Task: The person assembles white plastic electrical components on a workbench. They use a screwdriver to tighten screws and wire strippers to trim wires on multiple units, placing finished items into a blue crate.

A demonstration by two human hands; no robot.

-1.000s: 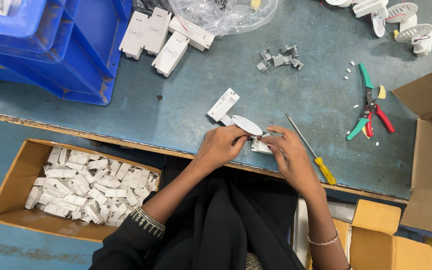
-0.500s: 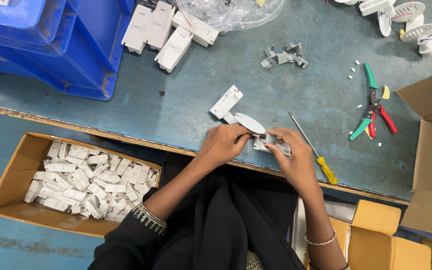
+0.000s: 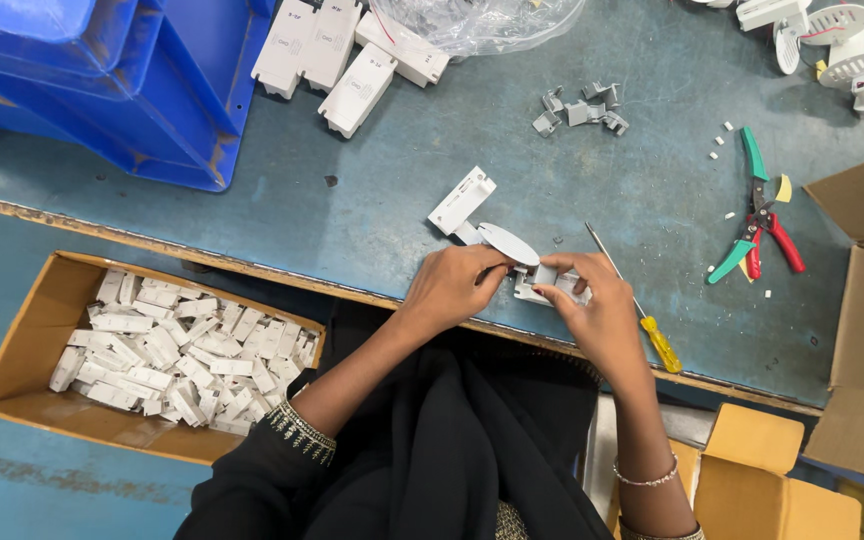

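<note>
Two hands at the near table edge: my left hand (image 3: 452, 285) pinches a white oval cover (image 3: 508, 243), right hand (image 3: 592, 305) grips the small white plastic housing (image 3: 542, 283). Since 1 s ago they've closed in; cover now seated against housing. Screwdriver (image 3: 642, 318) lies just right, untouched.

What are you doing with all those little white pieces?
A person sits at a blue-grey workbench. The left hand and right hand together hold a small white plastic part at the bench's near edge. A yellow-handled screwdriver lies beside the right hand, cutters farther right. A cardboard box by the left arm holds many similar white pieces.
</note>
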